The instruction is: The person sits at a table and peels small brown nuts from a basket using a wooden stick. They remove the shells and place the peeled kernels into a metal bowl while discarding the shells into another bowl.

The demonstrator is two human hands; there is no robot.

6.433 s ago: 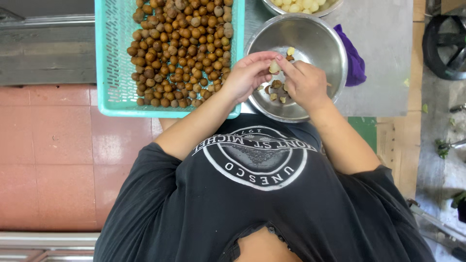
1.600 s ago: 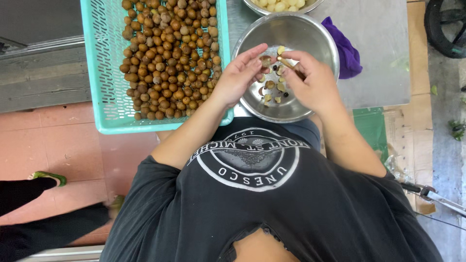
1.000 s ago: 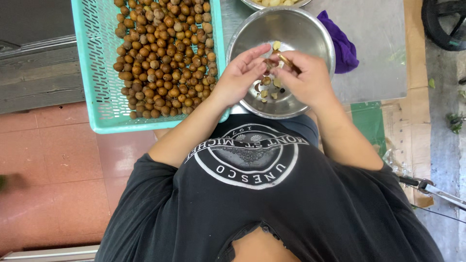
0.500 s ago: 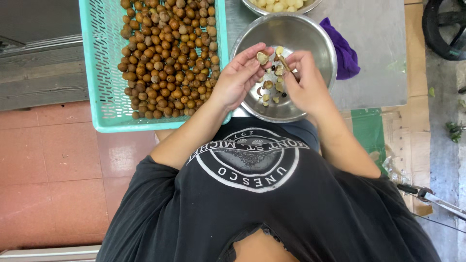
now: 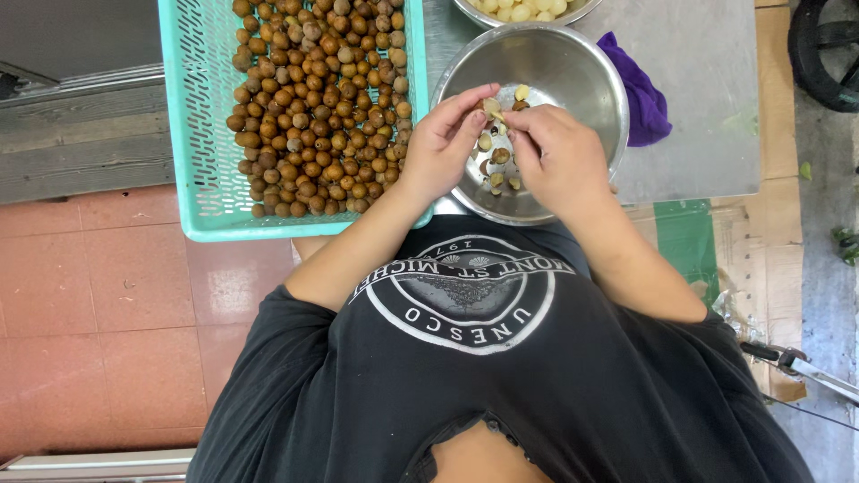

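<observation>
From where I watched, both hands met over the steel bowl [image 5: 582,85]. The left hand [image 5: 443,143] and the right hand [image 5: 555,156] were drawn together, fingertips pinching 1 small fruit [image 5: 491,107] between them just above the bowl's middle. The fruit looked half peeled: a pale, creamy bit showed beside a scrap of brown shell. I could not tell which hand had the firmer hold on it.

Below the fingers, on the bowl's floor, lay a few shell pieces [image 5: 497,165], brown outside and pale inside, scattered loosely. 1 pale piece [image 5: 522,91] sat just beyond the fingertips.

To the left, touching the bowl's side, stood a turquoise basket [image 5: 192,134] heaped with round brown fruits [image 5: 322,98], dull and rough-skinned. At the top edge, a 2nd bowl [image 5: 465,11] held pale peeled fruit [image 5: 523,9]. A purple cloth [image 5: 640,89] lay crumpled just right of the steel bowl on the grey table [image 5: 707,107].
</observation>
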